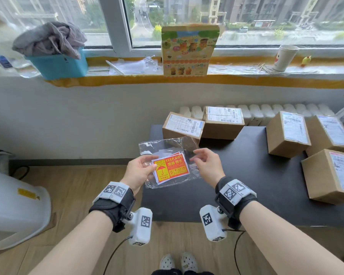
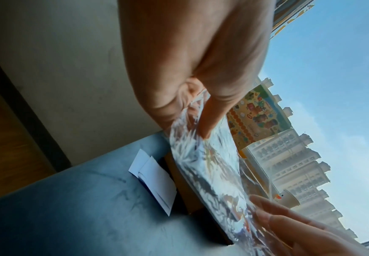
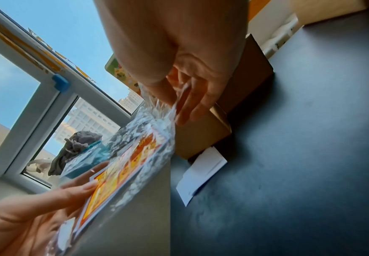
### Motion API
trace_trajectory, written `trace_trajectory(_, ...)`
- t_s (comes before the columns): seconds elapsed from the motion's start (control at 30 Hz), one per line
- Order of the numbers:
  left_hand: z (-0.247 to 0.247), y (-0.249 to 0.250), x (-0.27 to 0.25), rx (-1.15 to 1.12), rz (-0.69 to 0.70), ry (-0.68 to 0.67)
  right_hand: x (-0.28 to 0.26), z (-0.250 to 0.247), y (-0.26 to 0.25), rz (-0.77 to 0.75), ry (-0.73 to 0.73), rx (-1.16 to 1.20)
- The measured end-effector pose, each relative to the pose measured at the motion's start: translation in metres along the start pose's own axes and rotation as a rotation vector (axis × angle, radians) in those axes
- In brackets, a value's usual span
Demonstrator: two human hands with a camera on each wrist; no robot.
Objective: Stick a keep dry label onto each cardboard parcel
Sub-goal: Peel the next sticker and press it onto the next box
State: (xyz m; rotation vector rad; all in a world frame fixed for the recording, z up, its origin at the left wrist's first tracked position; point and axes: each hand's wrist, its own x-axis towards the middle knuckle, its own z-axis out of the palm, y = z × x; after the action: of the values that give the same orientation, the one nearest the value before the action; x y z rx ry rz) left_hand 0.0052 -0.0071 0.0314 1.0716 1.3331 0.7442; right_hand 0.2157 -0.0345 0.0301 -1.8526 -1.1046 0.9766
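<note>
I hold a clear plastic bag (image 1: 165, 146) over the near left corner of the black table (image 1: 236, 175). Red and yellow keep dry labels (image 1: 170, 168) sit inside it. My left hand (image 1: 153, 165) pinches the bag's left edge, with the thumb on top over the labels (image 3: 122, 169). My right hand (image 1: 195, 157) pinches the plastic at the right edge; its thumb and fingers (image 3: 185, 104) close on the bag (image 3: 148, 129). Several cardboard parcels with shipping labels stand on the table: two at the back (image 1: 182, 126) (image 1: 222, 122), others at the right (image 1: 288, 133) (image 1: 332, 175).
White paper slips (image 2: 155, 176) lie on the table by the nearest parcel (image 3: 233, 104). On the windowsill stand a blue basket with grey cloth (image 1: 58, 62), a colourful box (image 1: 189, 50) and a paper cup (image 1: 285, 58). A white appliance (image 1: 14, 205) stands on the floor at the left.
</note>
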Motion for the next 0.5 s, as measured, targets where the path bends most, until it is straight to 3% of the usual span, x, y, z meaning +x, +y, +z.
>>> trace_trajectory(0.23, -0.003, 0.02, 0.0, -0.016, 0.059, -0.048, 0.004, -0.018, -0.016, -0.131, 0.127, -0.186)
trace_trajectory(0.4, -0.003, 0.026, 0.003, -0.024, 0.072, -0.073, 0.006, -0.023, -0.02, -0.385, 0.045, -0.439)
trace_trajectory(0.5, -0.004, 0.028, 0.005, -0.024, 0.069, -0.081, 0.008, -0.023, -0.019, -0.348, -0.041, -0.316)
